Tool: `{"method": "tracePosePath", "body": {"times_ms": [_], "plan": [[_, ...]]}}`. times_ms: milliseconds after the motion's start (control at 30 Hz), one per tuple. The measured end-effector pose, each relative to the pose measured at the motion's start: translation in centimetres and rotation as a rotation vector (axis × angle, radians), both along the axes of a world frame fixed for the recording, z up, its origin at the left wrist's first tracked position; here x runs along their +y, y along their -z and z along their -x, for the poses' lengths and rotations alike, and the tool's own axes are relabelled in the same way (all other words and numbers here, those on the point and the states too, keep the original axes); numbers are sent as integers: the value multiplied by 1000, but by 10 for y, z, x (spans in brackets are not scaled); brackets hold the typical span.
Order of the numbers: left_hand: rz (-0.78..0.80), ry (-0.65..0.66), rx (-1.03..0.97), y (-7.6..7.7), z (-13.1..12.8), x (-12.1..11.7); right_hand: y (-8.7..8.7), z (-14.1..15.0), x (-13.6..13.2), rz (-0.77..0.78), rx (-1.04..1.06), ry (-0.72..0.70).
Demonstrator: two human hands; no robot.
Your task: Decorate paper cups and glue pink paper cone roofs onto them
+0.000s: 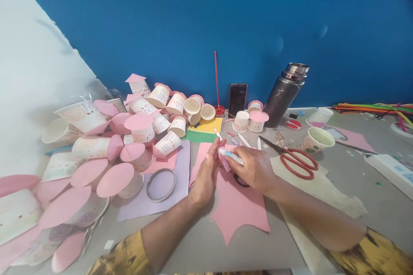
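Note:
My right hand (pixel 256 167) is closed around a white glue tube (pixel 232 156) with a blue label, its nozzle end pointing left. Its tip touches or nearly touches a small pink paper piece (pixel 223 163) held upright at my left hand (pixel 205 178). The left fingers are pressed together against that piece, partly hiding it. Both hands are above a large pink sheet (pixel 241 206) with curved cut-outs along its edge. A dark ring-shaped thing (pixel 241 181) on the sheet is partly covered by my right hand.
Many paper cups with pink paper tops (pixel 139 126) crowd the left side. Red-handled scissors (pixel 298 163) lie at right on cream cloth (pixel 335 193). Behind stand a phone (pixel 237 99) and a dark flask (pixel 285 94). A tape-like ring (pixel 161 185) rests on purple paper (pixel 138 210).

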State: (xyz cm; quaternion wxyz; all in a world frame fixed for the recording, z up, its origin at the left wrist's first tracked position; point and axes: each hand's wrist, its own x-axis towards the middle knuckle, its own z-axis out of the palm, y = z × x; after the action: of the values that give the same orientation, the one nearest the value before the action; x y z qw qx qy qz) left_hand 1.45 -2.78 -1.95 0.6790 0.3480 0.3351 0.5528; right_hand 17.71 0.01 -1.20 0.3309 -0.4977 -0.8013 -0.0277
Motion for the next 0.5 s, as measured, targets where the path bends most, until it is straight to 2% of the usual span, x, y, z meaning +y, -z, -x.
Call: {"method": "tracePosePath", "body": {"times_ms": [133,233,333,500], "plan": [[189,-4,-167,-12,5,15,1,-3,2,-114,-96,-198],[303,90,-203,-14,9,21,1,-3,2,-193,-166,-280],[314,155,-205,-12,7,19,2,-3,2,-243,-169,-318],[266,102,-182,-7,2,10,3,-1,0,-249,-161,-274]]}}
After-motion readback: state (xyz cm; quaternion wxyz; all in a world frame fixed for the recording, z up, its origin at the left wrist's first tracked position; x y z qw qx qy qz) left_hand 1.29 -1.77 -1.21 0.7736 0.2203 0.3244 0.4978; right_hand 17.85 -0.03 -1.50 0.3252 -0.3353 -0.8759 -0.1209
